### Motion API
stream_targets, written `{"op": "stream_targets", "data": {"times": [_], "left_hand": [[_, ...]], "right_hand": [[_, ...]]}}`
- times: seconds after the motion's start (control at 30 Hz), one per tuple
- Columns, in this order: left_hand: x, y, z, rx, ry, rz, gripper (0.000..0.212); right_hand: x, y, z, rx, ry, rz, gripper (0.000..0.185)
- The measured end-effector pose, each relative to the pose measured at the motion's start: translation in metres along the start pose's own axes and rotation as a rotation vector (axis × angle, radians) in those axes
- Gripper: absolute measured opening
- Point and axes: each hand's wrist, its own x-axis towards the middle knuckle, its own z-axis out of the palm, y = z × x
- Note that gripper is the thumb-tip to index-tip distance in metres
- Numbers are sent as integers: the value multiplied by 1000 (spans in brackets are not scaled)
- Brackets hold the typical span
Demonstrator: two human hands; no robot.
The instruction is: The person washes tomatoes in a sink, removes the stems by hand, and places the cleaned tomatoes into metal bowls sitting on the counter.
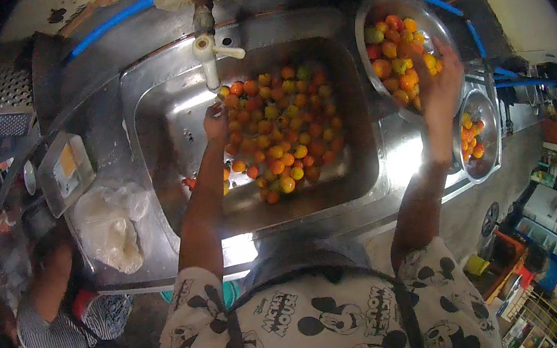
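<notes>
Many red, orange and yellow tomatoes [272, 123] lie in a stainless steel sink basin [154, 172], some seemingly in water. My left hand [216, 122] is at the left edge of the tomatoes, just below the spout of a white plastic tap [208, 61]; its fingers are curled, and whether they hold something is unclear. To the right of the basin stands a large metal bowl [363, 35] with more tomatoes in it. My right hand [439, 73] reaches into the bowl at its right side, over the tomatoes; its fingertips are blurred, so a grip cannot be told.
A smaller metal colander [497, 149] with tomatoes stands at the right. Left of the basin are a crumpled plastic bag [109, 227], a clear container [71, 166] and a metal grater [4, 97]. Another person's arm [54, 282] shows at the lower left. Blue pipes run behind the sink.
</notes>
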Motion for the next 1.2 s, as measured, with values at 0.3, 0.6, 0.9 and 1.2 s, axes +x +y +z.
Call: {"op": "stream_targets", "data": {"times": [0.3,0.6,0.9,1.2], "left_hand": [[46,-30,11,443,-4,-108,51],[-8,15,-34,-1792,-1185,-221,39],[-81,117,-40,-1240,-335,-457,58],[68,-21,10,349,82,-38,31]], "right_hand": [[-62,-62,36,592,-525,355,24],[-130,-119,147,1169,-885,412,22],[-108,-133,123,909,-717,258,41],[14,-24,15,-20,-62,9,42]]}}
